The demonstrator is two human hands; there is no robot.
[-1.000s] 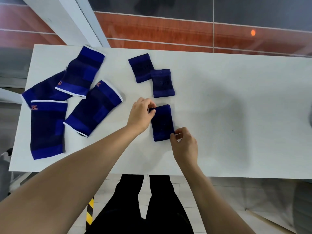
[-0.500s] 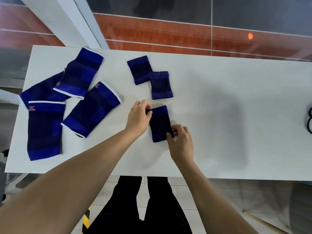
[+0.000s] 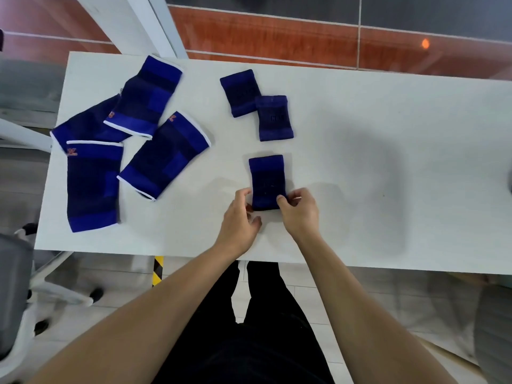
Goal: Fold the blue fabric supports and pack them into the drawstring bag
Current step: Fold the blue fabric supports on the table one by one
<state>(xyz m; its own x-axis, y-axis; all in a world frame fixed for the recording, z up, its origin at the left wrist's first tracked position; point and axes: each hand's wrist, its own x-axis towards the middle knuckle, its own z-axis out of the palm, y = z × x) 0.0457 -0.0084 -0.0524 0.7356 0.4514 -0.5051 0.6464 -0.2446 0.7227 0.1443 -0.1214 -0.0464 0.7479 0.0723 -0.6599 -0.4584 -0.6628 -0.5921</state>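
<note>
Pinching the near end of a small folded dark-blue fabric support (image 3: pixel 267 181), laid flat a little in from the near edge of the white rectangular table (image 3: pixel 360 167). Gripping its near left corner with the curled fingers of the left hand (image 3: pixel 240 216) and its near right corner with the right hand (image 3: pixel 300 213), thumb on top.

Wide bare tabletop to the right, open as far as the frame's edge. Only a narrower bare strip to the left.

Farther on, past a gap of bare surface, a second small folded blue support (image 3: pixel 273 119), overlapping the corner of a third folded support (image 3: pixel 240 92), tilted.

Off to the left, four larger blue knit sleeves with white-trimmed ends (image 3: pixel 163 157), spread in a loose overlapping cluster and reaching right up to the table's left edge.

Below the near edge, dark trousers, pale floor tiles and a strip of black-and-yellow tape (image 3: pixel 158 270). At the left, a grey chair on a white base (image 3: pixel 13 275). Beyond the far edge, a red-brown band and a slanting white post (image 3: pixel 144 23).

Compared with a second ago: shifted the left hand from the support's far left corner down to the near one; kept the right hand at the near right corner.
</note>
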